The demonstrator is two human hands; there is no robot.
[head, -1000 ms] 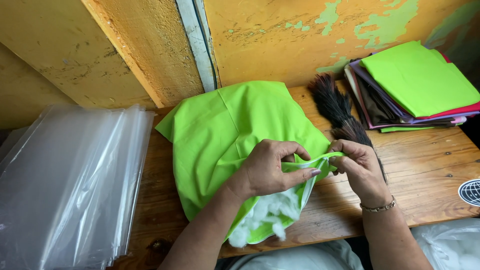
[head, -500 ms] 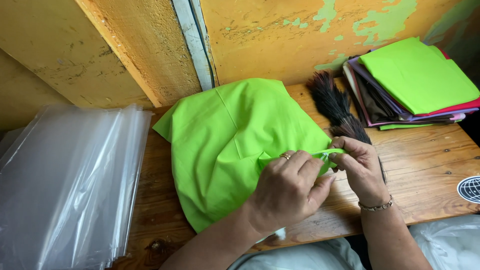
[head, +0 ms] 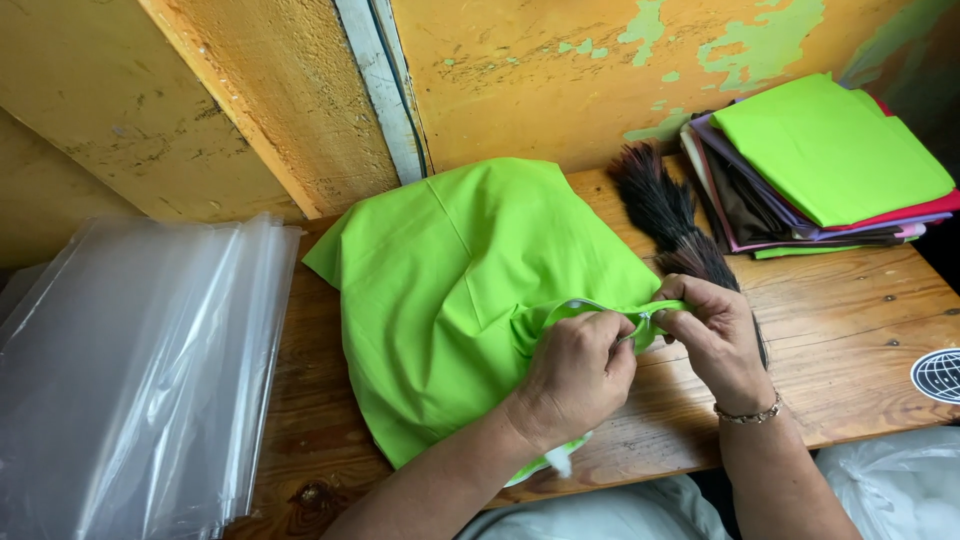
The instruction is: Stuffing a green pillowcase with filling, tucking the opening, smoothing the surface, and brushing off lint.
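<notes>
Now the fingers [head: 610,335] of the left hand [head: 575,375] are clenched on the open edge of a plump lime-green fabric cushion cover [head: 470,290], where white stuffing was being tucked in a second ago; that filling is almost wholly covered, so the opening seems nearly drawn shut. The same edge is pinched by the right hand [head: 715,335]. The cushion is rested on the wooden worktop [head: 850,320], between clear plastic bags [head: 130,380] and a stack of folded coloured cloths [head: 820,170].

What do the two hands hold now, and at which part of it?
Both the left hand and the right hand pinch the green cushion cover at its open edge on the right side, where a zipper seems to run.
</notes>
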